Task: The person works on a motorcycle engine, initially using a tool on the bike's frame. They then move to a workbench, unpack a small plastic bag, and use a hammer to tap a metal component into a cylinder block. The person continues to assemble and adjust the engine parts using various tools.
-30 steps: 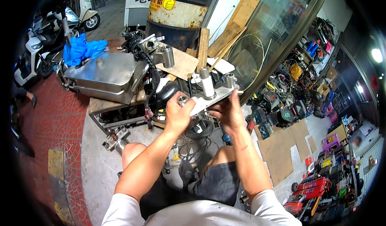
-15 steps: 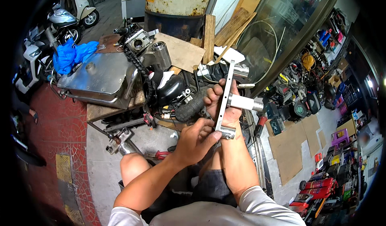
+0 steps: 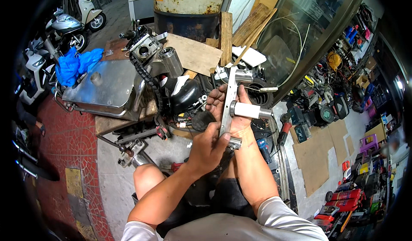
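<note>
A silvery metal bracket is up in front of me, a flat bar with small holes, a short tube at each end and a round stem in the middle. White covering wraps part of the stem. My left hand pinches the bracket's near end, fingers and thumb around the bar beside the near tube. Palm up, my right hand cradles the bracket from behind, its fingers loosely curled on the left and its thumb raised near the far tube. The bar hides part of that palm.
A shiny metal box and a hollow metal cylinder sit at the left with machine parts. Boards lean before a rusty drum. Cardboard covers floor at the right, near a red-and-black tool.
Both hands have shifted slightly left with the bracket, and its bar leans a little more. The right fingers have loosened from around the bar. A black tire behind shows more.
</note>
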A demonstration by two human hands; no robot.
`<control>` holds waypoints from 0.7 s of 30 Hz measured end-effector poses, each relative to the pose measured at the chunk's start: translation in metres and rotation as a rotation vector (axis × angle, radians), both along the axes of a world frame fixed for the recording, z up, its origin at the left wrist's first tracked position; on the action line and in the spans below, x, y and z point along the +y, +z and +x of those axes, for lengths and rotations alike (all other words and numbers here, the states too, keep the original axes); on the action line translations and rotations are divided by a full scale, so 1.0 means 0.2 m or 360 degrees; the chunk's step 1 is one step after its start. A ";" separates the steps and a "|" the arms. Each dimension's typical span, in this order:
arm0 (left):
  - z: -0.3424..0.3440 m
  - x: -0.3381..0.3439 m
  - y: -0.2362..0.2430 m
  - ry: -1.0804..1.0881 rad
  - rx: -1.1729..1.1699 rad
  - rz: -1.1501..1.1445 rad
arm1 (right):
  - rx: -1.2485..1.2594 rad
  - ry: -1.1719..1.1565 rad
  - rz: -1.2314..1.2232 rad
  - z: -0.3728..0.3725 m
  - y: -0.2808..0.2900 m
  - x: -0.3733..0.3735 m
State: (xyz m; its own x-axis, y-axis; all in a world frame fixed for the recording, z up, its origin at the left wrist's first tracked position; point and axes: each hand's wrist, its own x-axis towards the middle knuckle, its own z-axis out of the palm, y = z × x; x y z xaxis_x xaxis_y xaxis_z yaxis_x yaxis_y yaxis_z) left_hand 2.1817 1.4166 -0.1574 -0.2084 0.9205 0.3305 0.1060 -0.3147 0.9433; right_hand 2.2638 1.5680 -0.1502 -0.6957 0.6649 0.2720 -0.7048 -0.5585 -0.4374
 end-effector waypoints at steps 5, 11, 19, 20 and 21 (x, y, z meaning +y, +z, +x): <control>-0.08 0.04 -0.01 -0.0113 -0.0866 -0.0429 | 0.0028 -0.0047 -0.0096 -0.03 0.02 -0.03; -0.22 0.08 0.04 -0.0351 -0.1806 -0.0724 | -0.0309 -0.0393 -0.0173 -0.10 0.02 -0.10; -0.29 0.08 0.07 -0.0625 -0.2131 -0.0696 | -0.0351 -0.0525 -0.0059 -0.07 0.03 -0.13; -0.28 0.08 0.07 -0.0625 -0.2144 -0.0689 | -0.0352 -0.0516 -0.0045 -0.06 0.04 -0.13; -0.28 0.08 0.07 -0.0625 -0.2156 -0.0682 | -0.0353 -0.0508 -0.0031 -0.05 0.05 -0.14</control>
